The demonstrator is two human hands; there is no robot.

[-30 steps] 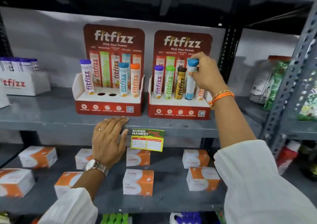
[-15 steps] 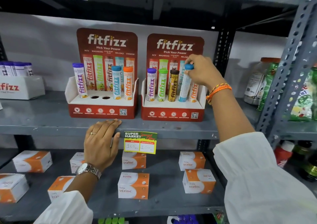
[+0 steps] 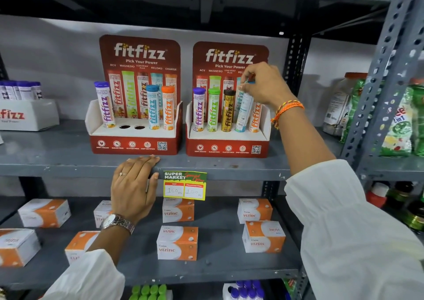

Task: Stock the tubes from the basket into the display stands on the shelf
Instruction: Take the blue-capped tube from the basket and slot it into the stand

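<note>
Two red fitfizz display stands sit side by side on the grey shelf [image 3: 57, 157]. The right stand [image 3: 226, 147] holds purple, green, gold and orange tubes plus a blue-capped tube [image 3: 244, 112], tilted in its slot. My right hand [image 3: 263, 86] grips that blue tube by its cap. The left stand [image 3: 133, 144] carries a purple tube [image 3: 104, 104], a blue tube [image 3: 152, 108] and an orange tube [image 3: 168, 108], with two bare holes between them. My left hand [image 3: 134, 186] rests flat on the shelf's front edge, fingers spread, holding nothing. The basket is mostly out of view.
A white fitfizz box [image 3: 27, 115] with purple-capped tubes stands at the far left. Orange-and-white vizinc boxes [image 3: 177, 242] lie on the lower shelf. A price tag [image 3: 184, 186] hangs from the shelf edge. A perforated grey upright [image 3: 376, 107] and packaged goods [image 3: 400, 125] are at the right.
The blue-capped tube has turned in its slot so the label's back faces me, my right hand still on its cap. My left hand stays on the shelf edge.
</note>
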